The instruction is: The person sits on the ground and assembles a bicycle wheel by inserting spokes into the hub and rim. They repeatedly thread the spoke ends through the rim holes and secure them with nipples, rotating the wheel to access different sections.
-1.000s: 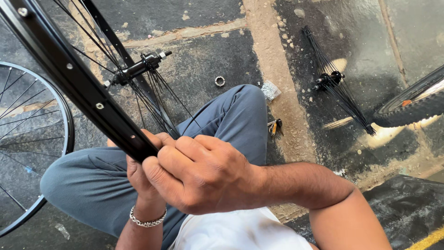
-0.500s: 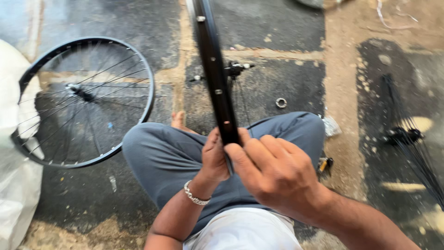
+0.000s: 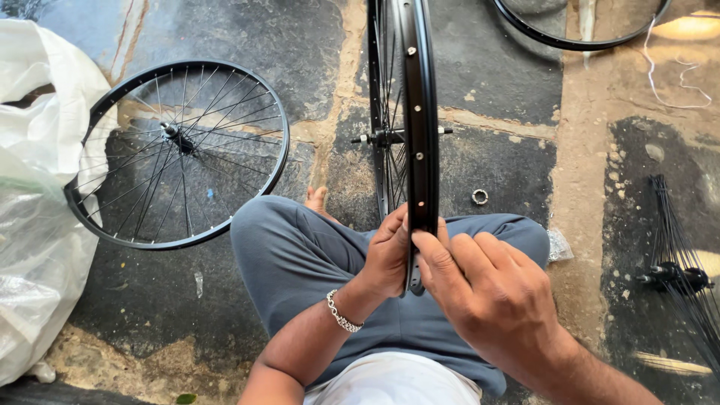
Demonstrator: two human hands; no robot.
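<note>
Left hand (image 3: 388,255) and right hand (image 3: 487,289) both pinch upright black wheel rim (image 3: 420,127) over lap, fingers pressed against its edge.

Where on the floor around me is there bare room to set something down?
Bare floor lies right of the upright wheel, between it, the small ring and the spoke bundle. Another patch sits below the flat wheel, beside the plastic bags. It is crowded at the lap, where the left hand and right hand grip the rim.
</note>
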